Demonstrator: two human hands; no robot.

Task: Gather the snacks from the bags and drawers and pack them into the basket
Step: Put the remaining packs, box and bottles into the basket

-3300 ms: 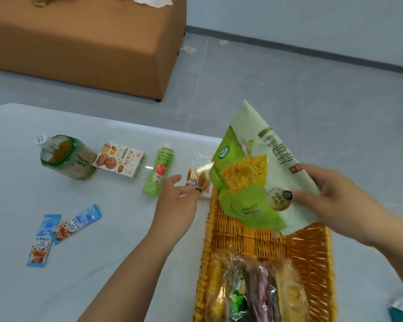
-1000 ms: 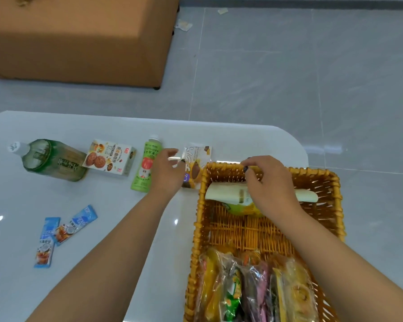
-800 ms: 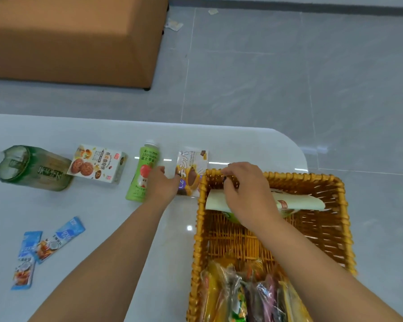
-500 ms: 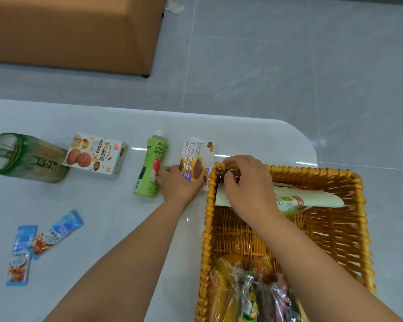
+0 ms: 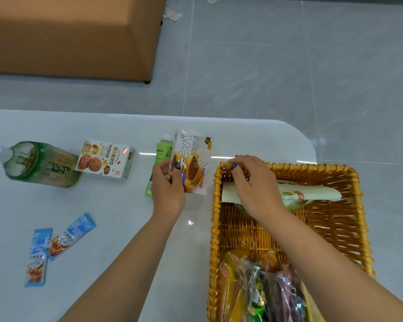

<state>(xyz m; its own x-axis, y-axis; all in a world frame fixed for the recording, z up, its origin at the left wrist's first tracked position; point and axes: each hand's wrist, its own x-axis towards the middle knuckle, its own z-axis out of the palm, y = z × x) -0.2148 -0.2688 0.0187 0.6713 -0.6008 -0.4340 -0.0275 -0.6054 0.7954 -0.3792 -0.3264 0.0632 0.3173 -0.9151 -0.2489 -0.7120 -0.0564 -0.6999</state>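
Observation:
A woven yellow basket (image 5: 361, 219) stands on the white table's right side. At its far end lies a pale green snack bag (image 5: 310, 195), on its side. My right hand (image 5: 254, 184) rests on that bag's left end, fingers curled at the basket's far left corner. My left hand (image 5: 168, 184) grips a white chocolate snack pack (image 5: 193, 163) and holds it tilted up just left of the basket. Several wrapped snacks (image 5: 261, 291) fill the basket's near end.
On the table (image 5: 126, 228) lie a small green juice bottle (image 5: 159, 154) behind my left hand, a cookie box (image 5: 105, 160), a large green tea bottle (image 5: 37, 165) on its side and two blue sachets (image 5: 56, 245). An orange ottoman (image 5: 70, 36) stands on the grey floor beyond.
My right hand laid the green bag into the basket's far end and stays on it. My left hand took hold of the white snack pack and has lifted it off the table.

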